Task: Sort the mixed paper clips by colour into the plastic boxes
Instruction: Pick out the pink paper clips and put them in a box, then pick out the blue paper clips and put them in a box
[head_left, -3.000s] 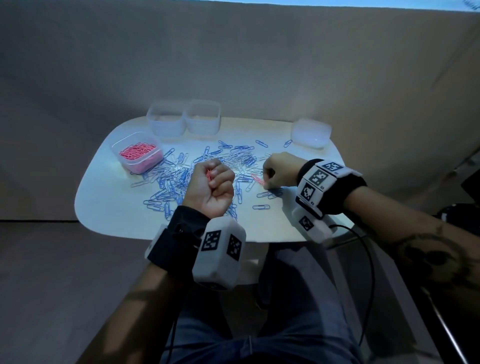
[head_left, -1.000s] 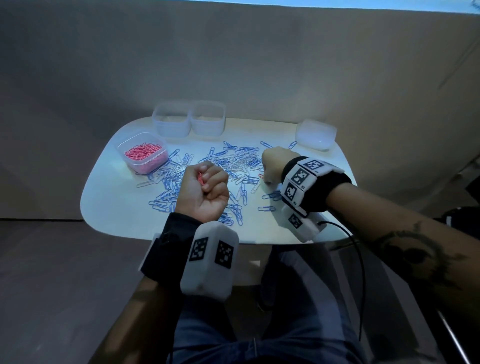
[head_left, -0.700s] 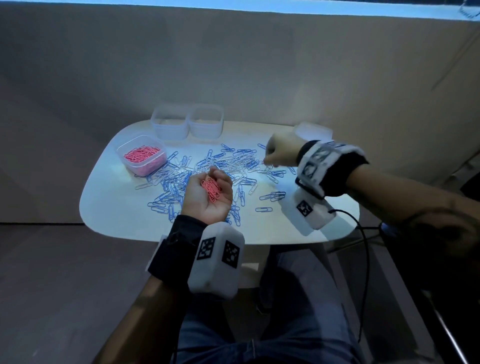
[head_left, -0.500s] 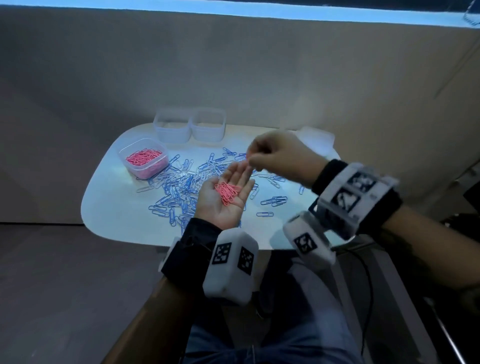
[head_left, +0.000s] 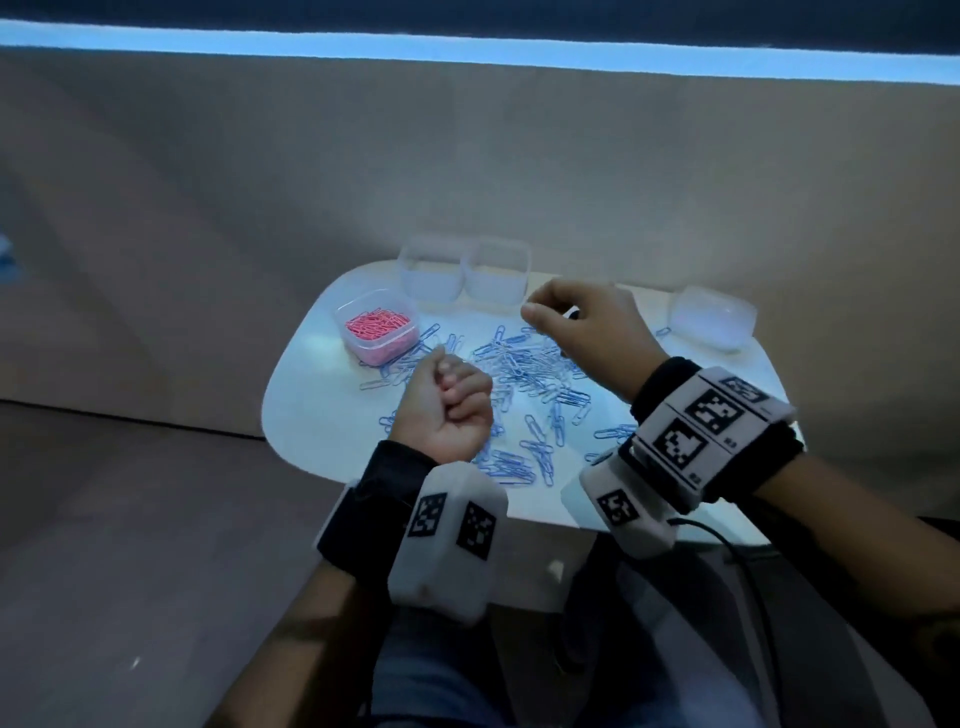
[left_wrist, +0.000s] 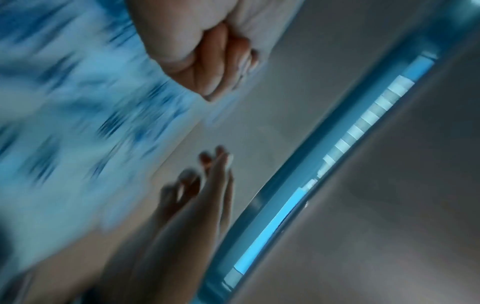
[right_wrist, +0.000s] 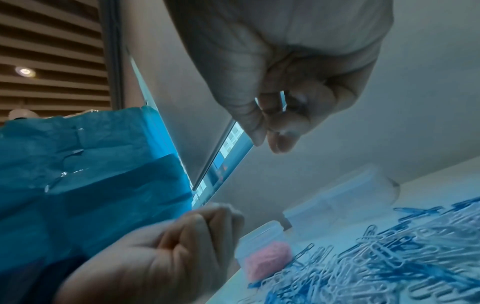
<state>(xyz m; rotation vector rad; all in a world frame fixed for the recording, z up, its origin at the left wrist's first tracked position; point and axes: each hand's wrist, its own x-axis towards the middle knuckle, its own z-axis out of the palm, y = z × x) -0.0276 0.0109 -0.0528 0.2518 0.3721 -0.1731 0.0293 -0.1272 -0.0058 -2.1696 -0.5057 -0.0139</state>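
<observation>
Blue clips loose on table; L grip fisted, contents unseen; R grip narrow, empty per wrist cam.

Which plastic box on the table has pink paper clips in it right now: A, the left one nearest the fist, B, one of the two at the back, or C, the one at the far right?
A: the left box holds the pink clips; the others look clear.

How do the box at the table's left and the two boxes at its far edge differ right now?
The left box holds a heap of pink clips; the two far boxes look empty. The left box stands alone by the scattered blue clips; the far ones stand side by side. All are clear plastic, lidless and upright.
</observation>
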